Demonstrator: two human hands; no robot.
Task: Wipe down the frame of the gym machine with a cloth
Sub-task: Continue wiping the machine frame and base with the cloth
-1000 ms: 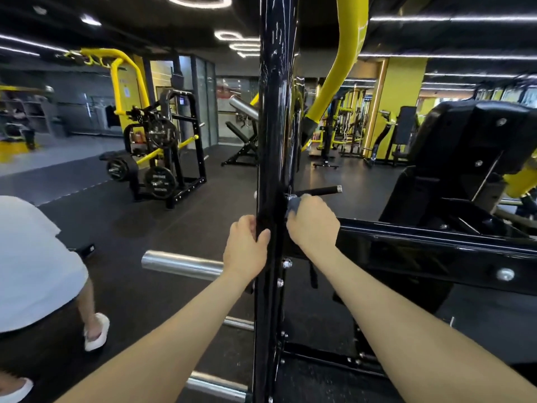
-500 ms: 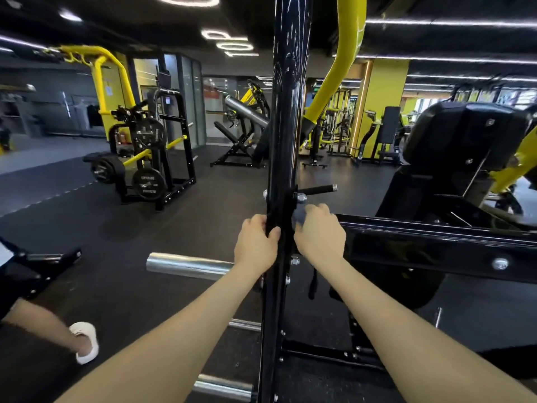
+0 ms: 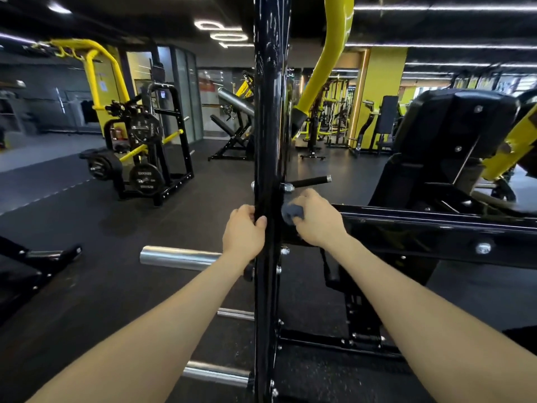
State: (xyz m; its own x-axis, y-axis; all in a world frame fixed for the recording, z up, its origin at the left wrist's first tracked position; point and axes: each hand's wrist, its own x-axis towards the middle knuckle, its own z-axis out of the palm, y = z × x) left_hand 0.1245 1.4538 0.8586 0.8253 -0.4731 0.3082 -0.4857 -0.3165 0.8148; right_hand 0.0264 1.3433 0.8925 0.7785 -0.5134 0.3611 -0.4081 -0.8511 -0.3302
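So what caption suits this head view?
Left hand grips the black post; right hand holds a grey cloth beside it.

A bunched grey cloth (image 3: pixel 292 213) touches the right side of the upright, glossy black frame post (image 3: pixel 268 126).

The upright post (image 3: pixel 268 141) I grip is metal in glossy black paint, scuffed with pale scratches near the top of the frame. The cloth (image 3: pixel 291 212) is soft grey fabric, matt and bunched. At lower left, the pegs (image 3: pixel 180 258) are smooth bright steel. The crossbeam (image 3: pixel 436 228) at right shines black too, and the floor (image 3: pixel 87 286) is matt, grainy rubber.
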